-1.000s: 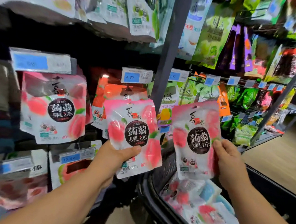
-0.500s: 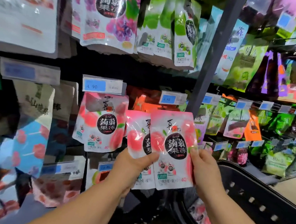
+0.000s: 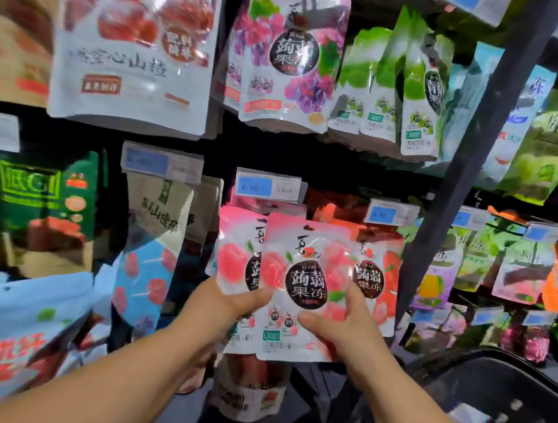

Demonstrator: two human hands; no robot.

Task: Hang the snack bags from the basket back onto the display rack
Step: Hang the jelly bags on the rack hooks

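Three pink peach jelly snack bags overlap in front of the display rack's middle row, under a blue 4.90 price tag (image 3: 255, 186). Both hands are on the front bag (image 3: 302, 275). My left hand (image 3: 226, 309) grips its lower left edge, thumb on top, along with the bag behind it (image 3: 233, 258). My right hand (image 3: 338, 324) pinches the front bag's lower right part. A third pink bag (image 3: 378, 283) shows behind on the right; I cannot tell whether it hangs or is held. The black basket (image 3: 510, 390) sits at the lower right.
A dark upright post (image 3: 458, 195) of the rack stands just right of the bags. Purple grape bags (image 3: 287, 57) and green bags (image 3: 386, 95) hang in the row above. Brown and blue bags (image 3: 155, 232) hang to the left, with more packets low at the left.
Both hands have come together and moved left toward the 4.90 hook. The right-hand bag now lies over the left-hand one, and the view has tilted up away from the basket.
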